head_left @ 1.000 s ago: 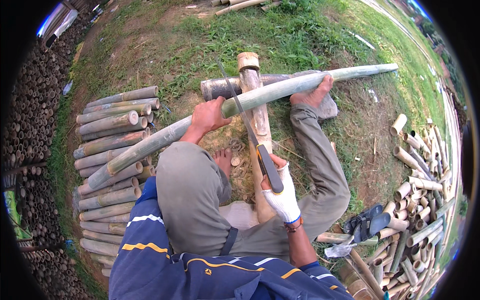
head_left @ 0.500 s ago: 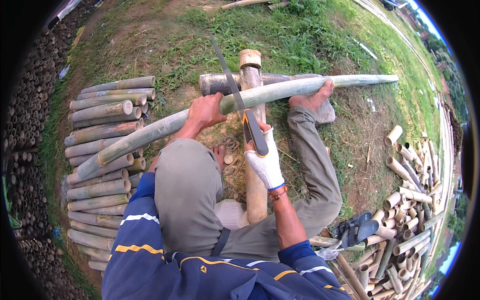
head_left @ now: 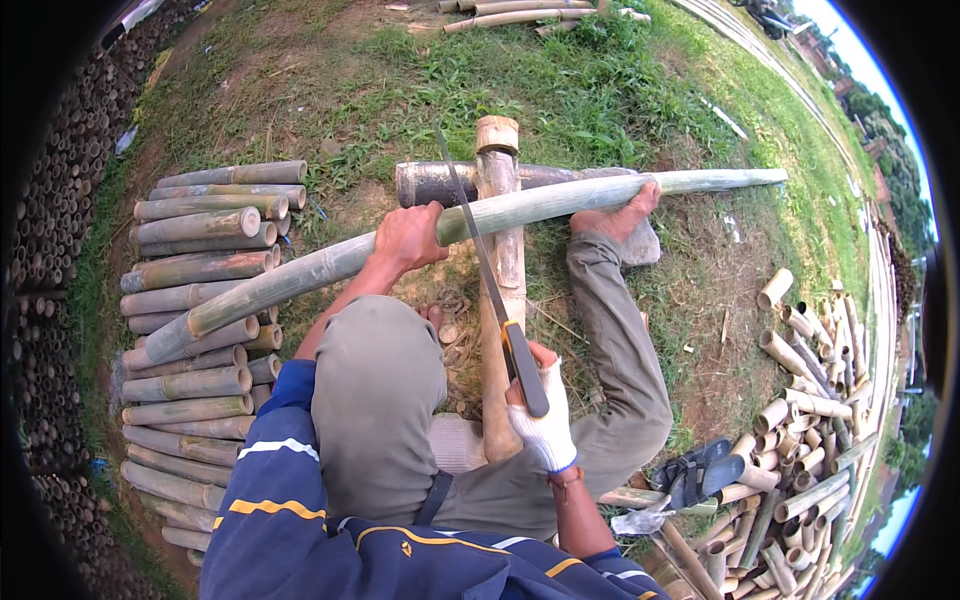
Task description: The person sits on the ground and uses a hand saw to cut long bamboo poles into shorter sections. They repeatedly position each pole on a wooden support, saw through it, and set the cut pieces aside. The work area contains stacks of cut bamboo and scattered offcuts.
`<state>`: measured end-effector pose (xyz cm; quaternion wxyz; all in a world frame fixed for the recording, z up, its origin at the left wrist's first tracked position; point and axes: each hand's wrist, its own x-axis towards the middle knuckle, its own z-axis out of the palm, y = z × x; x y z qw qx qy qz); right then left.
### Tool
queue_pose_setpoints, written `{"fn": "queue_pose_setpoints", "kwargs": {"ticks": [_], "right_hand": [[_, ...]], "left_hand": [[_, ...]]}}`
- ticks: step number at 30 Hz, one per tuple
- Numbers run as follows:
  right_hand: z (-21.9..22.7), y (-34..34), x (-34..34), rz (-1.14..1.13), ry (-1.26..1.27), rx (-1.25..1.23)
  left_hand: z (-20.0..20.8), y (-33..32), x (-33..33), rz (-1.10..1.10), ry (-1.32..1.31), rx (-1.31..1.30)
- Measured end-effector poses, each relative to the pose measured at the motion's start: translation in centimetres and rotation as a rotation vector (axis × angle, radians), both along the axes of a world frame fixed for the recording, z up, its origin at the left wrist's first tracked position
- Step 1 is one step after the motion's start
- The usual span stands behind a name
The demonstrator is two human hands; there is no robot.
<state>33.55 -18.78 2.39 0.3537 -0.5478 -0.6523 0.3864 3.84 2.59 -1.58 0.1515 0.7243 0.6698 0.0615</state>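
A long green bamboo pole [head_left: 540, 205] lies across a wooden post [head_left: 500, 255] and a dark crosspiece [head_left: 425, 184]. My bare left hand [head_left: 408, 238] is wrapped round the pole, just left of the post. Beside it, the blade of a hand saw [head_left: 473, 220] crosses the pole at a slant. My right hand [head_left: 540, 415], in a white knitted glove, is closed round the saw's black and orange handle, held low near my right thigh. My right foot [head_left: 618, 215] presses on the pole to the right of the post.
Cut bamboo lengths [head_left: 205, 265] are stacked on the left, under the pole's near end. A loose heap of short bamboo pieces [head_left: 800, 450] lies at right, with dark sandals [head_left: 700, 470] beside it. More bamboo poles [head_left: 520, 14] rest on the grass at the back.
My right hand has drawn the saw back toward me, so its handle sits lower. My left hand still grips the pole in the same place.
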Motion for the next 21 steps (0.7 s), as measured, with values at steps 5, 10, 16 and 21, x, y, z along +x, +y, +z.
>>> {"fn": "queue_pose_setpoints", "kwargs": {"ticks": [5,10,16,21], "right_hand": [[-0.6,13.5,-6.2,0.008,0.266,0.121],[2.2,-1.1,0.6,0.016,0.159,-0.108],[3.7,-6.8,3.6,-0.006,-0.017,-0.052],[0.5,11.7,-4.9,0.017,0.232,0.056]], "left_hand": [[0.7,0.2,1.5,-0.055,-0.020,0.019],[0.3,-0.5,-1.4,0.002,0.008,-0.051],[0.2,0.3,-0.6,-0.011,0.007,-0.008],[0.7,1.0,0.3,-0.038,-0.014,-0.017]]}}
